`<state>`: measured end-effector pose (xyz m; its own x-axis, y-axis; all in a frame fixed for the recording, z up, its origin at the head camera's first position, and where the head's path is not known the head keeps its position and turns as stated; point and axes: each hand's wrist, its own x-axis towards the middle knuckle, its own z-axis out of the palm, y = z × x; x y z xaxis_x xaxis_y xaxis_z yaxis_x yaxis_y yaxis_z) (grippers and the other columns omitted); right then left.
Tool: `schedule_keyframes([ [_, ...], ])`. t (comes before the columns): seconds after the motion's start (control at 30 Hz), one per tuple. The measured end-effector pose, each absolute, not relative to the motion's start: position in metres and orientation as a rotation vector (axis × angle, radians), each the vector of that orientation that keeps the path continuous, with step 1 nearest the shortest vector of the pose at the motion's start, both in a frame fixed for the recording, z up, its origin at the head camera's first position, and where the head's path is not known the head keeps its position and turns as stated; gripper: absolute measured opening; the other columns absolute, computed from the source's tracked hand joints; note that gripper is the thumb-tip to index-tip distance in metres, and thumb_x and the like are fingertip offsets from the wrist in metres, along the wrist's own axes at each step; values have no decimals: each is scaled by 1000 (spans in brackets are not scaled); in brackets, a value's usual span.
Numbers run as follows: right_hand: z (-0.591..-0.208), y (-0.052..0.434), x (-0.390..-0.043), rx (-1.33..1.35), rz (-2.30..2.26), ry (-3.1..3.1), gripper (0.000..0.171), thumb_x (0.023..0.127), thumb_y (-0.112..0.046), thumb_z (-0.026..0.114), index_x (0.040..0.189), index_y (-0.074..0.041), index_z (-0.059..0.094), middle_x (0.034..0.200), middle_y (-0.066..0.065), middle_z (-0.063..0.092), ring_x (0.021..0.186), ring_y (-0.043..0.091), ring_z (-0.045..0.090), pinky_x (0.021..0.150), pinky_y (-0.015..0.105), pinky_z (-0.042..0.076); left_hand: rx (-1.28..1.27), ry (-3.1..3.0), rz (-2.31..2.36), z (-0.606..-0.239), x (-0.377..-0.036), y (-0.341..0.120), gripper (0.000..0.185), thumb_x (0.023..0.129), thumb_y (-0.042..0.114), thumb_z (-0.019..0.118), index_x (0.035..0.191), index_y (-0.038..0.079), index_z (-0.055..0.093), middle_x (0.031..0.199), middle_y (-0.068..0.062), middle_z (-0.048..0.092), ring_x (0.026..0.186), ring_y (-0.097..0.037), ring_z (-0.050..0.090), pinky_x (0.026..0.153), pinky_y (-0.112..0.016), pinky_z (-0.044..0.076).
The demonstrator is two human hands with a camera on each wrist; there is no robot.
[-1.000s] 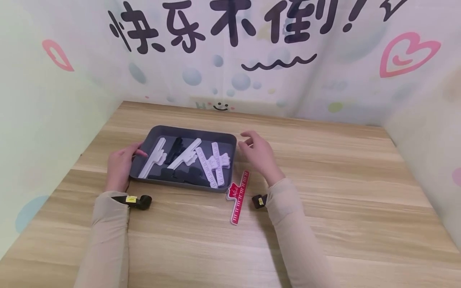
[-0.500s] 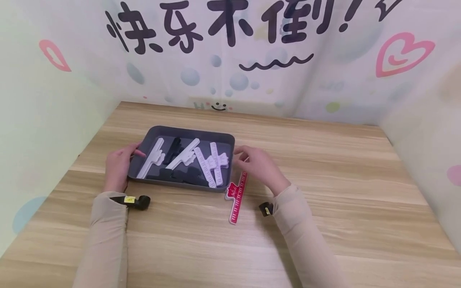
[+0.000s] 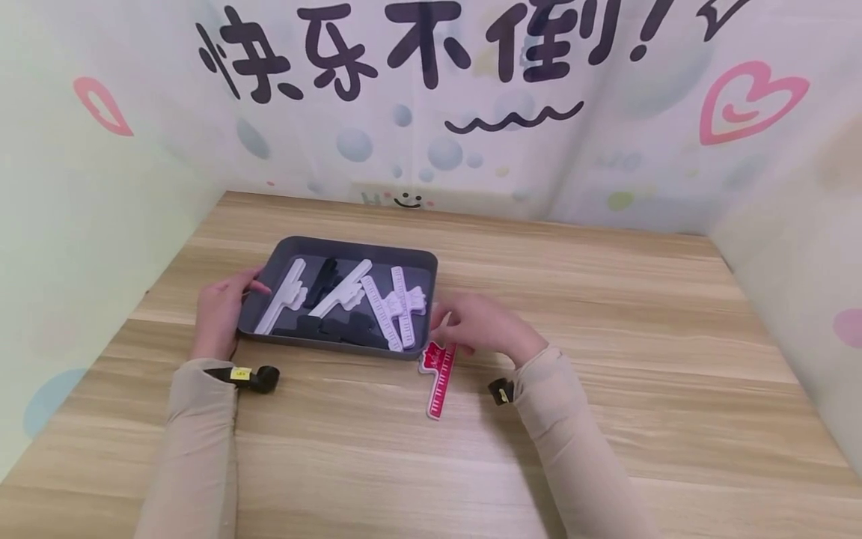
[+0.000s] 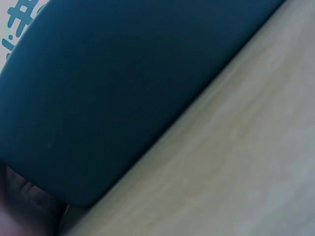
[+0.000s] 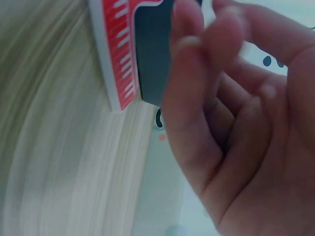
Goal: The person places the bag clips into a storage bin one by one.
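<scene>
The left hand (image 3: pixel 218 314) grips the left rim of the grey tray (image 3: pixel 350 251), fingers curled over its edge; the tray sits on the wooden bench (image 3: pixel 606 359) and holds white and black clips. The right hand (image 3: pixel 481 326) rests over the upper end of the red clip (image 3: pixel 438 378), which lies flat on the bench, touching the tray's near right corner. Its fingers are loosely curled, and whether they pinch the clip cannot be told.

Wooden table (image 3: pixel 606 389) — grey tray (image 3: pixel 350 246), red clip (image 3: pixel 439 378)
</scene>
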<state>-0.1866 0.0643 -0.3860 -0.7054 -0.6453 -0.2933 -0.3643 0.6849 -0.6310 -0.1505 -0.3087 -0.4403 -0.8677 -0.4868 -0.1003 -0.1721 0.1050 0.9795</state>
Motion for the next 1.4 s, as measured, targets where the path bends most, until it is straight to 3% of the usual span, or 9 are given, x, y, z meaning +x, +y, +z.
schedule_keyframes([
  [0.17, -389, 60, -181, -768, -655, 2274, 26, 80, -36, 65, 97, -18, 59, 56, 2, 61, 41, 15, 51, 45, 34, 46, 649, -2145, -1826, -439, -150, -309, 57, 76, 53, 61, 91, -2, 68, 94, -3, 65, 99, -10, 46, 71, -18, 33],
  [0.33, -392, 56, -178, -731, -651, 2227, 25, 78, -37, 67, 90, -17, 58, 55, 4, 61, 40, 15, 52, 42, 31, 45, 646, -2142, -1821, -440, -150, -309, 56, 77, 53, 61, 91, -1, 68, 91, -4, 65, 97, -10, 46, 71, -19, 33],
  [0.8, -395, 48, -174, -689, -602, 2280, 45, 69, -42, 74, 92, -11, 51, 67, 3, 59, 50, 18, 57, 48, 29, 45, 643, -2159, -1805, -440, -151, -309, 56, 78, 52, 59, 90, -2, 68, 96, 0, 64, 99, -10, 45, 73, -17, 32],
  [1.1, -400, 47, -176, -693, -616, 2296, 41, 68, -45, 73, 84, -13, 54, 59, 2, 58, 49, 17, 56, 47, 28, 41, 672, -2118, -1843, -440, -150, -310, 53, 76, 51, 62, 88, 0, 69, 90, 1, 65, 92, -10, 46, 66, -19, 34],
  [1.4, -409, 53, -183, -656, -782, 2189, 33, 71, -36, 74, 81, -9, 56, 57, 4, 58, 47, 15, 55, 46, 27, 44, 673, -2123, -1827, -441, -151, -309, 53, 77, 51, 62, 89, 0, 69, 85, 2, 65, 93, -10, 46, 66, -19, 35],
])
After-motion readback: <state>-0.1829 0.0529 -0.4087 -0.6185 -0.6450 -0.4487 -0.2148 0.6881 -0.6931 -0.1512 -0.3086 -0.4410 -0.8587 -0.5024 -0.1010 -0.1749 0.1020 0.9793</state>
